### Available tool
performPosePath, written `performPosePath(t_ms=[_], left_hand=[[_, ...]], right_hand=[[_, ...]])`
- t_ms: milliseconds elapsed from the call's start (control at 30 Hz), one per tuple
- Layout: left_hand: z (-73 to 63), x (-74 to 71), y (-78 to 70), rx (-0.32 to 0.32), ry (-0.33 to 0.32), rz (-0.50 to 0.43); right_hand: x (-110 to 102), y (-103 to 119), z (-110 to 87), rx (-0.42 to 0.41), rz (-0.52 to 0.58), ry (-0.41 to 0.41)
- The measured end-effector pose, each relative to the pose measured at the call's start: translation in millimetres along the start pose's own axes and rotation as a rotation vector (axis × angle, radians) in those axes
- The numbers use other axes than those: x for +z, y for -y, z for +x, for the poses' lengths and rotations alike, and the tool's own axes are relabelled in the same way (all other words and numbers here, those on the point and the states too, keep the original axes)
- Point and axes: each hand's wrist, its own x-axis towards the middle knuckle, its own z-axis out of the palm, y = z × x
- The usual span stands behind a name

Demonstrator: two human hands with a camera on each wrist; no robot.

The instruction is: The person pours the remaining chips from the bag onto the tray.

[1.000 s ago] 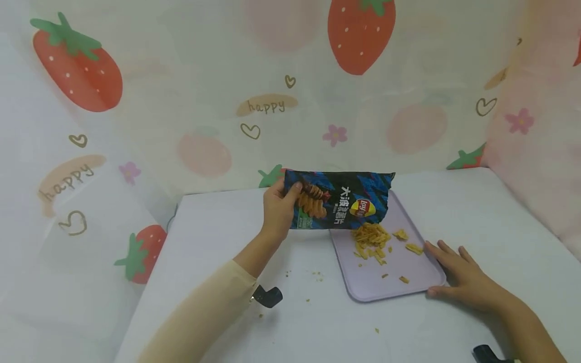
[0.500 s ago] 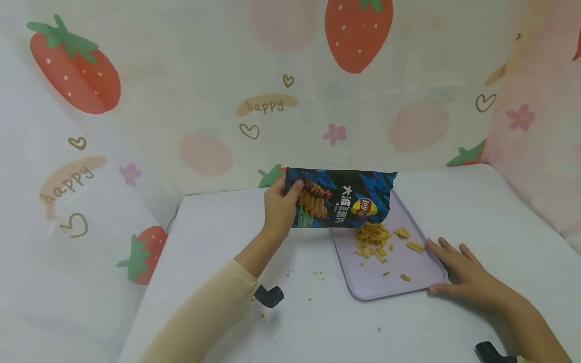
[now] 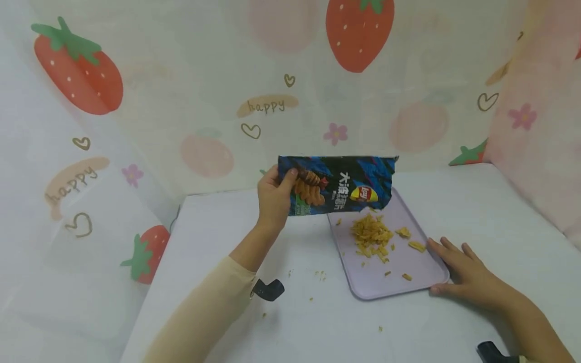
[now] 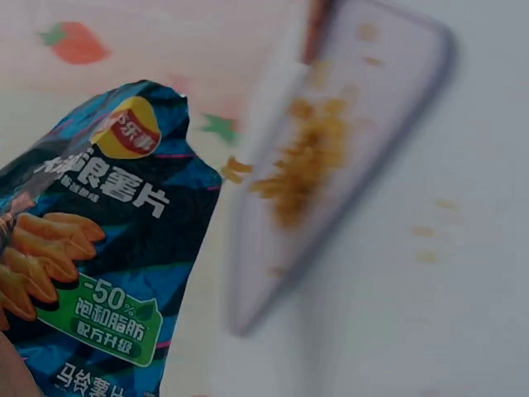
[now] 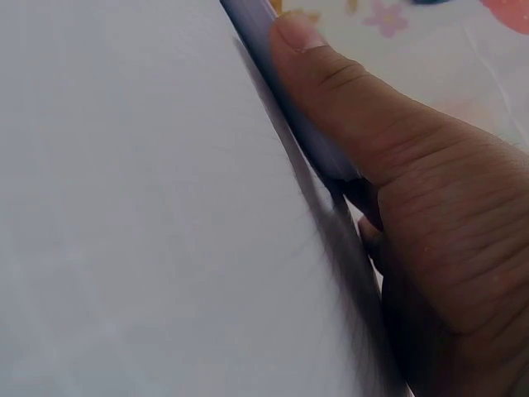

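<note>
My left hand (image 3: 274, 201) grips the bottom end of a blue and black potato chip bag (image 3: 324, 186), thumb on its front. The bag lies sideways in the air, its far end over the back of a lilac tray (image 3: 369, 290). A heap of broken yellow chips (image 3: 371, 231) is on the tray, with loose pieces around it. In the left wrist view, a chip piece (image 4: 236, 169) shows just beside the bag's edge. My right hand (image 3: 472, 276) touches the tray's right edge with fingers spread; its thumb (image 5: 347, 99) lies along the rim in the right wrist view.
Small crumbs (image 3: 320, 275) dot the white table (image 3: 218, 242) left of and in front of the tray. Strawberry-printed sheeting (image 3: 290, 116) hangs behind the table and at both sides. Black straps (image 3: 269, 290) show at both wrists.
The left hand has raised the bag and shifted it slightly left. More of the chip heap shows, and the heap looks larger. The right hand stays at the tray's edge.
</note>
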Motion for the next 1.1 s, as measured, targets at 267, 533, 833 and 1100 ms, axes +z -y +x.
performPosePath(t_ms=[267, 533, 833, 1100], left_hand=[[-7.1, 4.3, 12.4, -0.097, 0.044, 0.016], [-1.2, -1.9, 11.5, -0.063, 0.071, 0.02], [0.5, -2.2, 2.1, 0.042, 0.063, 0.025], [-7.3, -2.9, 10.0, -0.002, 0.074, 0.022]], right_hand=[[-2.5, 1.6, 1.5, -0.009, 0.001, -0.004], [-0.8, 2.2, 3.7, -0.02, -0.01, -0.019], [-3.2, 2.2, 2.1, 0.013, 0.001, 0.002], [-1.4, 2.3, 3.4, 0.029, 0.002, 0.016]])
